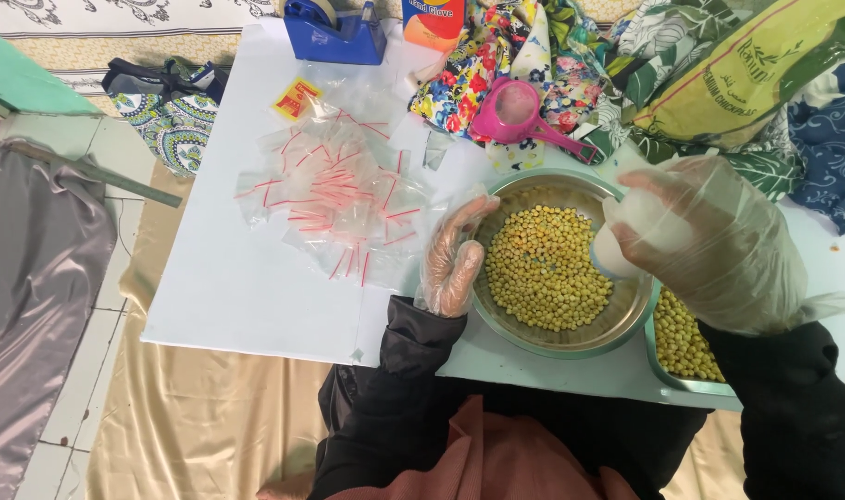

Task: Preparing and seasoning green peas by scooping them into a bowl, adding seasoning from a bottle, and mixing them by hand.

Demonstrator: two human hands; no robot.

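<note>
blue tape dispenser (pixel 335 32), pink scoop (pixel 520 116), floral cloth (pixel 534 56), green sack (pixel 746 69).

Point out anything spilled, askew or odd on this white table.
Nothing is spilled: the yellow chickpeas sit inside the round steel bowl. The clear zip bags with red strips lie in a loose, crisscross heap rather than a stack. A pink plastic scoop rests on the flowered cloth, off the table.

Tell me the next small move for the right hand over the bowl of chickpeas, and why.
Probably dip the small white cup down into the chickpeas. The right hand holds it above the far edge of the metal bowl, with its inside hidden from view, while the left hand rests on the bowl's rim, steadying it. The heap lies directly beneath the cup.
</note>
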